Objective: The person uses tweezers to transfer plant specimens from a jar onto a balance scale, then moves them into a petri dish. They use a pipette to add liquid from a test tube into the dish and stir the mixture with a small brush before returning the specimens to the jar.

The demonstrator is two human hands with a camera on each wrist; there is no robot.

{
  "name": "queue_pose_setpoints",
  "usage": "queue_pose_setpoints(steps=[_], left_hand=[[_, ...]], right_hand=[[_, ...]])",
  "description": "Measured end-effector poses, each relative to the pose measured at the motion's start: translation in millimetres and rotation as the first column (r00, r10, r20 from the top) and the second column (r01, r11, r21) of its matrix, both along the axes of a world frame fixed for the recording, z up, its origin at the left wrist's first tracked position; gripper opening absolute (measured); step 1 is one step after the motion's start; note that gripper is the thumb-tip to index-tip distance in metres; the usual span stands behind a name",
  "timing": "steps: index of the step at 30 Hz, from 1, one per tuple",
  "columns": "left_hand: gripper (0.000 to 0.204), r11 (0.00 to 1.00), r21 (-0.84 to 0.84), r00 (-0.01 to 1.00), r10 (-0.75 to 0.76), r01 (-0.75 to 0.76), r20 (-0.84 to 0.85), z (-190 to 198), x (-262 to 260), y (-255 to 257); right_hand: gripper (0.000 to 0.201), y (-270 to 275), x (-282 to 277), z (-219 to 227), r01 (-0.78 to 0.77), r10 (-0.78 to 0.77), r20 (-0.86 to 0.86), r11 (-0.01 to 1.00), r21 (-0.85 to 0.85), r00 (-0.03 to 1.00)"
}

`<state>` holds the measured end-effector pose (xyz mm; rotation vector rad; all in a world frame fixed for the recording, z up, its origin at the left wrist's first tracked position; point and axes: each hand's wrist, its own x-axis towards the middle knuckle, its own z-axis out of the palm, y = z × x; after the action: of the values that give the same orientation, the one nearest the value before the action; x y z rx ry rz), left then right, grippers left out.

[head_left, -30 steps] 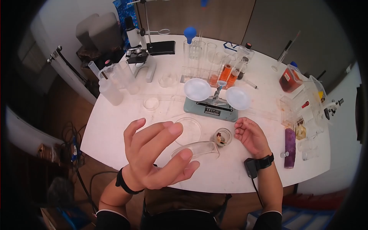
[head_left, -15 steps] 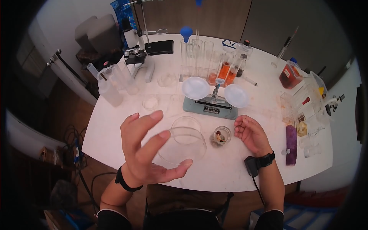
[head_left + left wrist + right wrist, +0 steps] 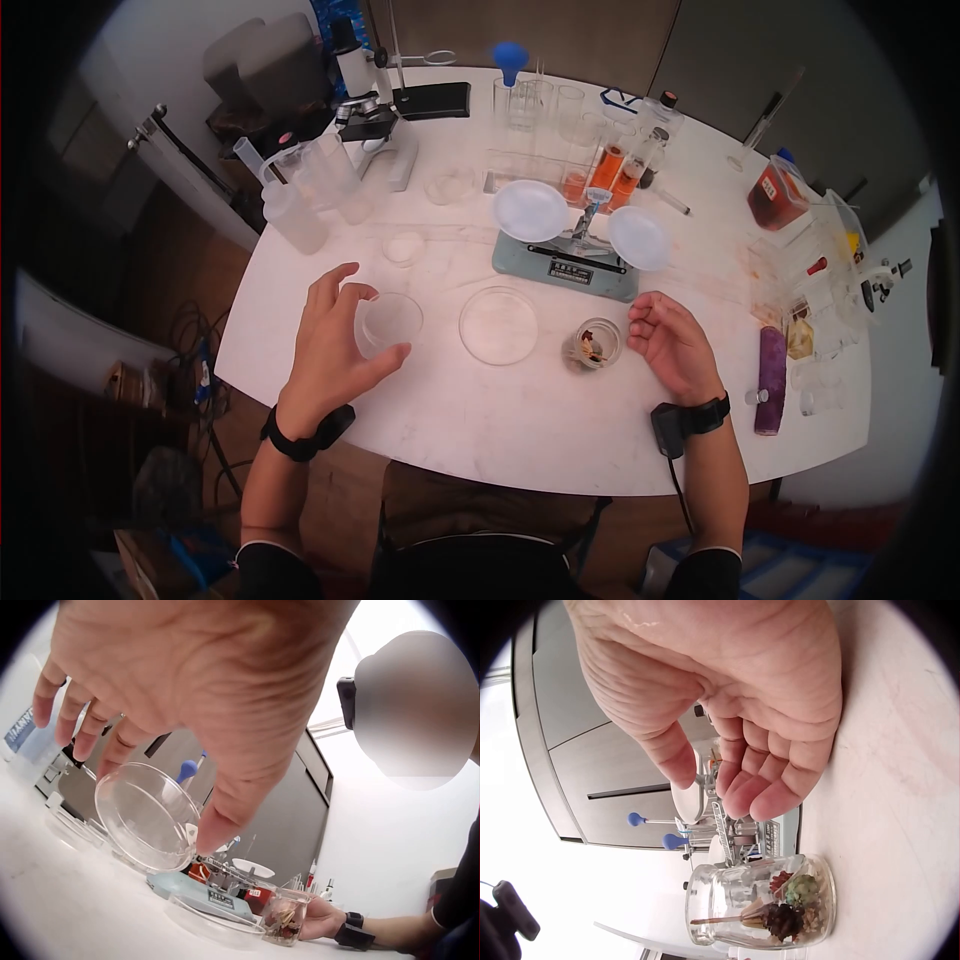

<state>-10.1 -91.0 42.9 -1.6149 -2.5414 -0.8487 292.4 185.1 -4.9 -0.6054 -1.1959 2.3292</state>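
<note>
My left hand (image 3: 335, 345) pinches a clear petri dish lid (image 3: 394, 322) between thumb and fingers at the left of the table. In the left wrist view the lid (image 3: 148, 817) is tilted on edge, its rim between the thumb and a fingertip. To its right a round glass petri dish (image 3: 498, 326) lies flat on the table. My right hand (image 3: 668, 340) rests on the tabletop with loosely curled fingers, holding nothing. Just left of it stands an uncovered glass jar (image 3: 761, 904) with dried plant pieces and pebbles inside.
A balance scale (image 3: 565, 268) with two white pans stands behind the jar. Glass cylinders and tubes of orange liquid (image 3: 610, 165) are farther back. A microscope (image 3: 375, 120) and plastic bottles (image 3: 295, 215) stand at the back left. A purple roll (image 3: 770, 380) lies at the right.
My left hand has carried the petri dish lid leftward, from beside the jar and over the flat dish to the table's left part. My right hand has stayed in place.
</note>
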Motion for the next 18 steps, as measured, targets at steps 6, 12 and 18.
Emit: queue_pose_setpoints(steps=[6,12,18], left_hand=[[0.056,1.0,-0.021,0.999,-0.011,0.01,-0.051,-9.9,-7.3,-1.8],[0.053,0.999,-0.043,0.999,-0.028,0.026,-0.038,-8.9,-4.3,3.0],[0.055,0.998,-0.06,0.998,-0.028,0.024,-0.064,-10.2,-6.0,4.2]], right_hand=[[0.021,-0.2,-0.8,1.2,0.0,0.0,-0.003,1.0,-0.007,1.0],[0.024,-0.1,-1.5,0.4,0.005,-0.005,0.007,1.0,0.005,1.0],[0.019,-0.9,-1.6,2.6,0.0,0.0,-0.011,1.0,-0.024,1.0]])
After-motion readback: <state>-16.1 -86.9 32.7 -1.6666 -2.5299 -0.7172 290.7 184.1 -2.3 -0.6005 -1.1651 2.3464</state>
